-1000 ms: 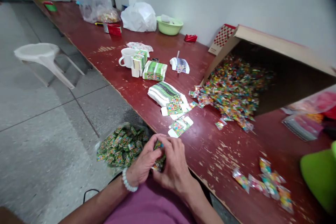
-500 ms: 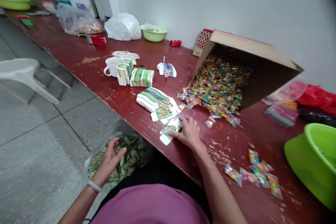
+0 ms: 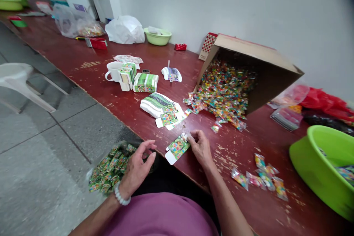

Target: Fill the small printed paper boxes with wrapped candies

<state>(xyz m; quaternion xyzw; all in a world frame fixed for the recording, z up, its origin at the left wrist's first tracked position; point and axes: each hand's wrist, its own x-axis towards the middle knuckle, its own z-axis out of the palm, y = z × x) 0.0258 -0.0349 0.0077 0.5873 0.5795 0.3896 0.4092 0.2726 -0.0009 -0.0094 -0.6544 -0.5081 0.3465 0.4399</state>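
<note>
1. The left hand (image 3: 136,169), wearing a white beaded bracelet (image 3: 120,194), is open with fingers spread and curved, holding nothing, just above a clear plastic bag of green printed packets (image 3: 109,167) at 10 o'clock.
2. The right hand (image 3: 200,148) pinches one end of a flat green-and-white printed card blank (image 3: 177,148) at 12 o'clock.
3. Farther out at 12 o'clock, a stack of flattened green-and-white cartons (image 3: 157,105) lies on a scuffed dark red wooden table (image 3: 91,49).
4. At 1 o'clock, a tipped brown cardboard box (image 3: 272,57) spills multicoloured wrapped sweets (image 3: 224,88).
5. A bright green plastic basin (image 3: 318,169) sits at 3 o'clock.
</note>
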